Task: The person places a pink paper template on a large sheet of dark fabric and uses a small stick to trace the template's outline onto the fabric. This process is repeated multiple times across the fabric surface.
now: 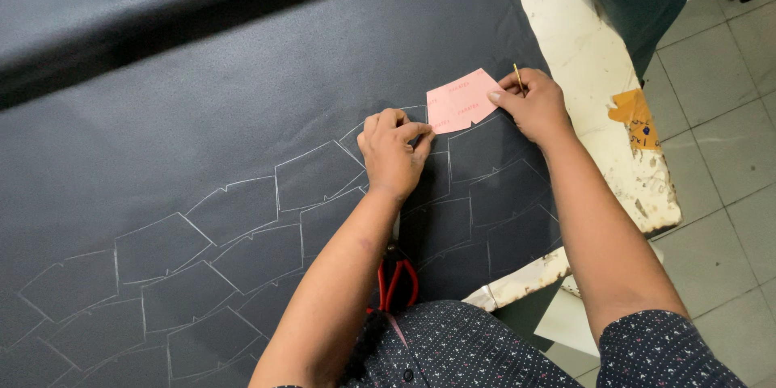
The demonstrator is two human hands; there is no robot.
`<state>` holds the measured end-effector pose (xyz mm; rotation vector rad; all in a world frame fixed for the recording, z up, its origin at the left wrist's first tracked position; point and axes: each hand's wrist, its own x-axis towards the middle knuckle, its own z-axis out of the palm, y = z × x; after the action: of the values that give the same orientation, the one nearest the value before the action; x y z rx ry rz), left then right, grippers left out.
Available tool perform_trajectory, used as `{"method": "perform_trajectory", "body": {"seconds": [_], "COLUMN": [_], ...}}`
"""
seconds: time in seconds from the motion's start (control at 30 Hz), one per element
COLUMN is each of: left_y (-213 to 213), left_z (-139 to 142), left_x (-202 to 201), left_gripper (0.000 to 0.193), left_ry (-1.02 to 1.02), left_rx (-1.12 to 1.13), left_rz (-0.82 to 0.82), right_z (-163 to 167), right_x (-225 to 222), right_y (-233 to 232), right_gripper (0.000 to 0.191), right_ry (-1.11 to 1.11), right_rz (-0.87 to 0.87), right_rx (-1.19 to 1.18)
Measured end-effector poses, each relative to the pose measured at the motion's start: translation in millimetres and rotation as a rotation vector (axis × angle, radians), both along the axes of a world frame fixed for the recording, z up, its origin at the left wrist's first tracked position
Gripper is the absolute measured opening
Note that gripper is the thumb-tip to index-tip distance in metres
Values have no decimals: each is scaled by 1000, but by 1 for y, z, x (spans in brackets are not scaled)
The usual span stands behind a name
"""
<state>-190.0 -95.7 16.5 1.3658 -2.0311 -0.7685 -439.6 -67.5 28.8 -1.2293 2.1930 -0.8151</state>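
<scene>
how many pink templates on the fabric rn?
1. The pink paper template lies on the black fabric near its right edge, pinned between the left hand and right hand. Others may be hidden.

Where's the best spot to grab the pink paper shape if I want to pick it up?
Grab the pink paper shape by its pointed top edge, coming from the far side. That part lies bare on the black cloth, while the left hand and right hand press its near corners.

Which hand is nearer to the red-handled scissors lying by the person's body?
Left. The left hand rests on the black sheet material straight up from the red-handled scissors; the right hand is farther off, on the pink paper template.
</scene>
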Motion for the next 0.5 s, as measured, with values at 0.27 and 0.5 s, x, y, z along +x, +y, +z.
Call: {"method": "perform_trajectory", "body": {"seconds": [0.27, 0.5], "left_y": [0, 1], "left_z": [-2, -3], "left_x": [1, -1], "left_gripper": [10, 9], "left_ry": [1, -5], "left_rx": [-13, -28], "left_rz": [-4, 6], "right_z": [2, -2], "right_x": [0, -2], "right_y": [0, 0], "right_gripper": [21, 22], "right_ry": [-24, -24], "right_rz": [0, 11], "right_rx": [16, -13]}}
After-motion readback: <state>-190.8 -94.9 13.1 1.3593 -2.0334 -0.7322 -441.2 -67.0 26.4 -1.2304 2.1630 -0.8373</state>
